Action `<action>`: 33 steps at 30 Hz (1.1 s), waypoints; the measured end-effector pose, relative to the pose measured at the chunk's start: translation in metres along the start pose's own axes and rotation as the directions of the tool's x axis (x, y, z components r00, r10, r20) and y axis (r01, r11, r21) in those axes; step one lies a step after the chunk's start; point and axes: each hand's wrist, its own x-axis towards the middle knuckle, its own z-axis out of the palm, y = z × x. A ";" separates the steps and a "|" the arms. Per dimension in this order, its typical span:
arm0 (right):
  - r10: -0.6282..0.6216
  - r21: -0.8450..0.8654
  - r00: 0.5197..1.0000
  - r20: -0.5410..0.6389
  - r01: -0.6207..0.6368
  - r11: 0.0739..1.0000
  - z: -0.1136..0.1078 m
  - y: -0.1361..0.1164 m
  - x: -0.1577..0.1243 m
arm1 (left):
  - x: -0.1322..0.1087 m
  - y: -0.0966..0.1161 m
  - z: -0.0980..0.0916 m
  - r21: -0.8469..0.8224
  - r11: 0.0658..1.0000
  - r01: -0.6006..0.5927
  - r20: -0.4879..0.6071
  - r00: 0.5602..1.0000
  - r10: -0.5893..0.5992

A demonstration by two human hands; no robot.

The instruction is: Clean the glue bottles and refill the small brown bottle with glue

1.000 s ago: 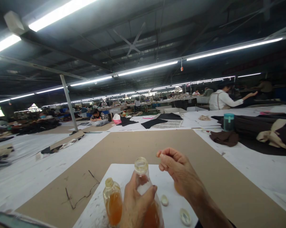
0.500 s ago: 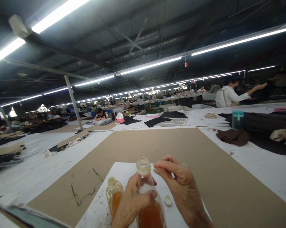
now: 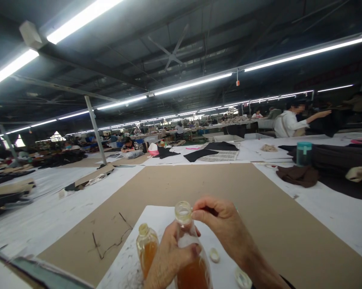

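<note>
My left hand [image 3: 170, 259] is wrapped round a clear glass bottle [image 3: 193, 271] with amber liquid low in it. The bottle stands upright, its mouth uncapped. Beside that mouth, my right hand [image 3: 224, 222] is closed in a pinch, fingertips at the yellowish rim; anything between them is too small to make out. A second, smaller bottle [image 3: 147, 251] of amber liquid stands left of my left hand, also uncapped. Under my right forearm lie a small white cap [image 3: 214, 255] and a larger pale round lid [image 3: 242, 278]. Both bottles are on a white sheet [image 3: 156, 214].
Brown paper [image 3: 199, 180] covers the table beneath the sheet. Bent eyeglasses-like wire [image 3: 108, 247] lies at left. A teal-lidded jar [image 3: 304, 153] and brown cloth [image 3: 297, 176] are at right. Dark fabric pieces [image 3: 200, 155] lie farther back. A person in white [image 3: 287, 123] works beyond.
My right hand has moved in so its fingertips reach the bottle's rim. The pale round lid has come into view below my right forearm. My left hand keeps its hold.
</note>
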 end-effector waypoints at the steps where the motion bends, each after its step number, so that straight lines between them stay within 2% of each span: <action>1: 0.036 0.015 0.999 0.036 -0.037 0.999 -0.001 -0.002 0.002 | 0.000 0.001 0.000 0.000 1.000 -0.004 0.002 1.000 0.004; 4: 0.092 0.022 0.990 0.110 -0.095 0.995 -0.005 -0.004 0.008 | 0.000 0.003 0.000 0.001 1.000 -0.001 -0.006 1.000 0.001; 8: 0.102 -0.013 0.987 0.126 -0.101 0.995 -0.011 -0.002 0.017 | 0.001 0.006 0.002 -0.011 1.000 0.018 -0.015 1.000 -0.019; 12: 0.104 -0.050 0.967 0.233 -0.095 0.994 -0.017 -0.002 0.027 | 0.000 0.010 0.004 -0.053 0.998 0.031 0.016 0.999 -0.030; 19: 0.092 0.017 0.945 0.314 -0.102 0.995 -0.015 0.000 0.032 | -0.003 0.004 -0.001 -0.050 0.999 0.003 0.013 1.000 -0.003; 22: 0.064 0.066 0.971 0.228 -0.081 0.995 -0.011 0.002 0.020 | -0.003 0.003 -0.001 -0.123 0.992 -0.031 0.053 0.998 0.038; 28: 0.040 0.158 0.995 0.087 -0.054 0.986 -0.007 0.009 -0.005 | -0.005 0.005 0.001 -0.147 0.987 -0.071 0.021 0.997 0.074; 31: 0.057 0.096 0.995 -0.085 -0.048 0.994 -0.006 0.010 -0.010 | -0.007 0.008 0.003 -0.184 0.980 -0.080 0.004 0.997 0.082; 33: 0.054 0.023 0.990 -0.133 -0.051 0.998 -0.004 0.009 -0.012 | -0.008 0.010 0.005 -0.228 0.969 -0.094 -0.006 0.995 0.095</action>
